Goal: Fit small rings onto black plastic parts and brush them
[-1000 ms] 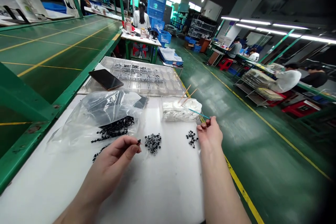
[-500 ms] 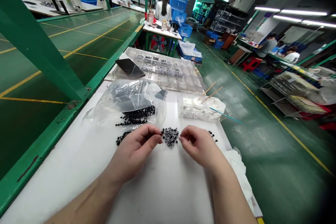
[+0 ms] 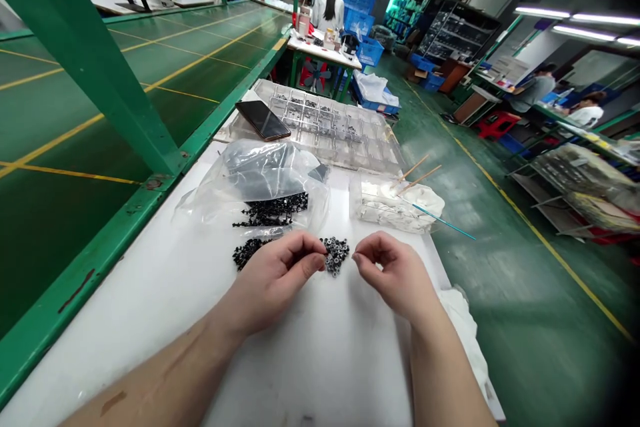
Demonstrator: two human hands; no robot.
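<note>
A small heap of black and grey ring-like parts point(image 3: 337, 255) lies on the white table point(image 3: 310, 360). Thumb and forefinger of my left hand point(image 3: 290, 273) are pinched at the heap's left edge, on a tiny dark piece too small to name. On the other side of the heap, my right hand point(image 3: 393, 270) is pinched too; what its fingertips hold, if anything, is too small to see. Black parts point(image 3: 247, 253) are piled just beyond my left hand, partly hidden by it. Behind them more black parts point(image 3: 280, 208) lie at the mouth of a clear plastic bag point(image 3: 260, 170).
A phone point(image 3: 263, 120) rests on a clear compartment tray point(image 3: 320, 140) at the back. To the right, sticks stand in a clear box of white material point(image 3: 395, 203). White cloth point(image 3: 465, 327) lies at the right edge. A green post point(image 3: 100, 73) rises at the left.
The whole view has shifted, so the table and things appear further right. My right hand no longer hides small black parts seen beside it before; they are now out of sight. Both hands remain pinched.
</note>
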